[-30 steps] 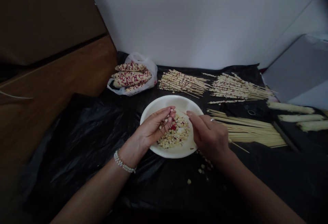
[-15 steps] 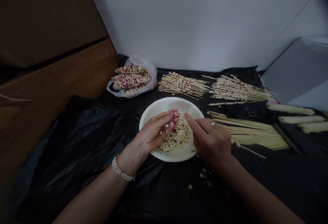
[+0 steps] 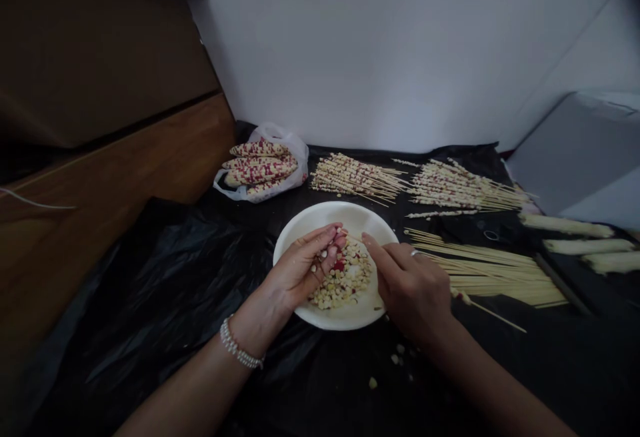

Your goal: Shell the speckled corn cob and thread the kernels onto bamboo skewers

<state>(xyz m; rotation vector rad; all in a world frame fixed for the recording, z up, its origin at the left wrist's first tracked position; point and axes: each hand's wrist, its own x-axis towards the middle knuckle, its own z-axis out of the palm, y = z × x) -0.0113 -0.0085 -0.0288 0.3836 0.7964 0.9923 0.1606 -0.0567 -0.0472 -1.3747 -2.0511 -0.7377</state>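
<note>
My left hand (image 3: 297,269) is half curled over the white bowl (image 3: 295,227), with a few corn kernels in its fingers and one pinched at the fingertips. Loose cream and dark red corn kernels (image 3: 345,283) lie in the bowl. My right hand (image 3: 413,283), wearing a ring, is closed around a thin wooden skewer (image 3: 500,317). Its plain end sticks out behind the hand, with some kernels threaded near the wrist. The skewer's front end points towards my left fingertips; whether it touches the kernel there I cannot tell.
Speckled corn cobs (image 3: 260,170) lie in a plastic bag at the back left. Two piles of kernel-threaded skewers (image 3: 357,177) lie behind the bowl. Bare skewers (image 3: 500,277) and stripped cobs (image 3: 590,245) are at the right. Black plastic sheeting (image 3: 165,290) covers the surface.
The view has tilted slightly up, so everything sits a little lower in the picture. Both hands keep nearly the same pose, with small finger movement in the left.
</note>
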